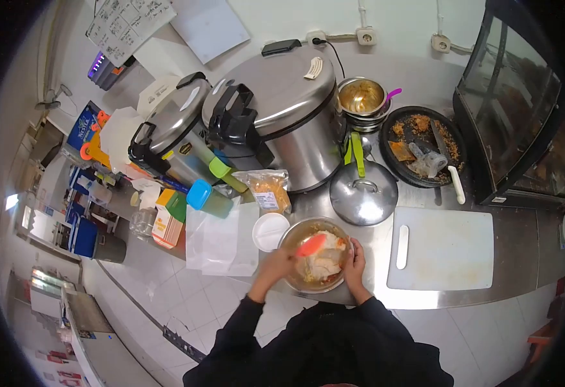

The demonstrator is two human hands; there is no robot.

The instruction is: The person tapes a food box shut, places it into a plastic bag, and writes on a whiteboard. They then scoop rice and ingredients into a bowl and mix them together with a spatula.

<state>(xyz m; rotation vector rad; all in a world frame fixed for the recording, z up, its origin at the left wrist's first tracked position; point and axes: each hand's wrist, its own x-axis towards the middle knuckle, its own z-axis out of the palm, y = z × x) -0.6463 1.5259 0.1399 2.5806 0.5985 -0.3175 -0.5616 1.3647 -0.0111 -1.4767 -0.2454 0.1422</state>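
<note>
My left hand (274,265) is closed round the handle of a red spatula (312,244), its head inside a metal bowl (311,224). White rice (325,267) with reddish and yellowish bits lies in the bowl. On the bowl's right side, my right hand (356,263) grips the rim, fingers on the outside. A round white lid or dish (270,232) sits just left of the bowl. Behind it stands a metal pan lid (363,193). My left hand is slightly blurred.
A white cutting board (450,248) lies to the right. Farther back are a black tray (395,138) with a knife, stacked metal bowls (361,97) and a large steel cooker (301,148). A packet (266,187), a blue-lidded container (208,198) and white paper (214,242) are to the left.
</note>
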